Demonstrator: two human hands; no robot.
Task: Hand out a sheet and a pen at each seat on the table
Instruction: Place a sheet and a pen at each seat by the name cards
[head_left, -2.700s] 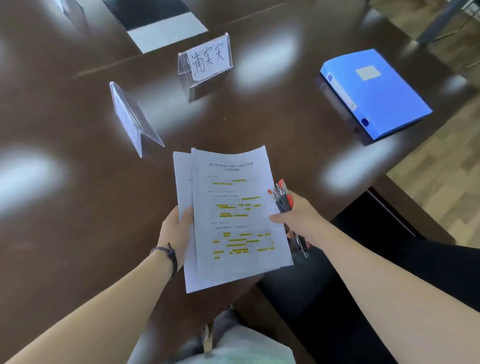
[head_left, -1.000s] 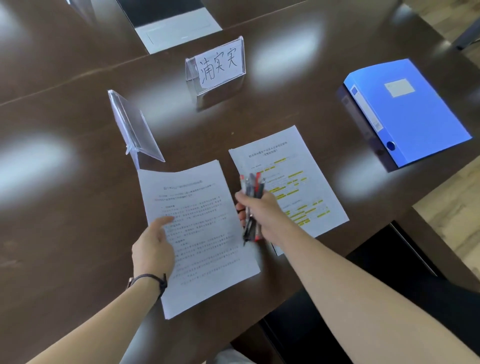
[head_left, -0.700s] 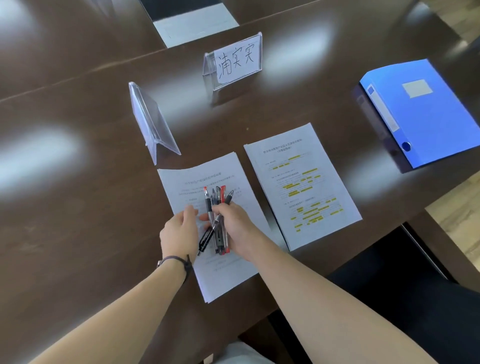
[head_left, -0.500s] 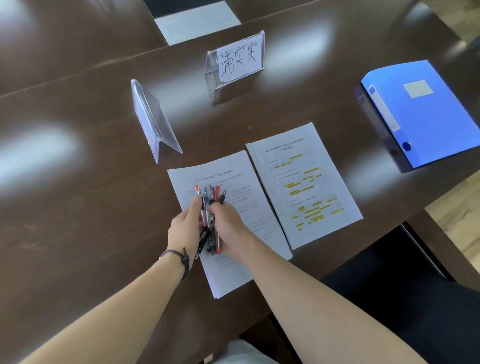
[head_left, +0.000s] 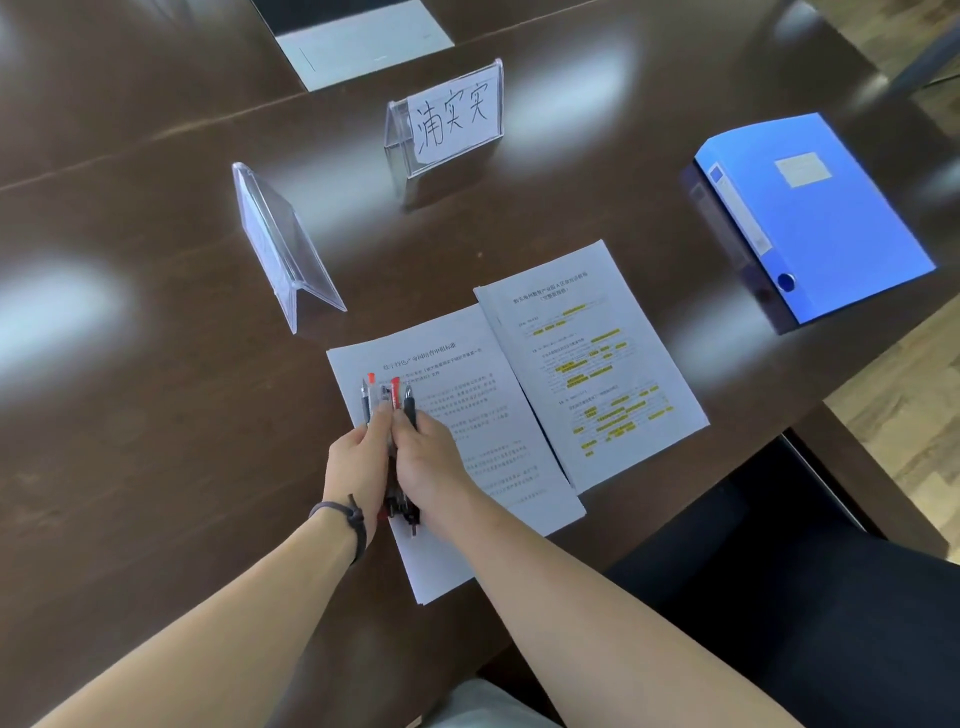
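Pens (head_left: 390, 402), a mixed bunch of red and black ones, are sitting bundled between both hands, just above the left-hand sheet (head_left: 483, 415) on the dark tabletop (head_left: 130, 441). The right hand (head_left: 431, 457) is wrapping its fingers round the bundle from the right side, and the left hand (head_left: 356, 462) is closing in from the other side, its thumb and fingers (head_left: 382, 415) pinching at one pen near the top, by the look of it working a single one loose. The second sheet (head_left: 592, 358), marked with yellow highlights, is lying flat just to the right, its near edge overlapping the first one. Beyond the papers, a clear name stand (head_left: 280, 244) is standing side-on, and a second name stand with handwritten characters (head_left: 449, 122) is facing the camera. A blue file box (head_left: 815, 213) is resting well off to the right.

The risk I'm seeing: with so many pens packed in one grip, tugging one free could drag its neighbours out, and they'd be rolling across that glossy surface. Pulling low over the paper could also skew the sheet.
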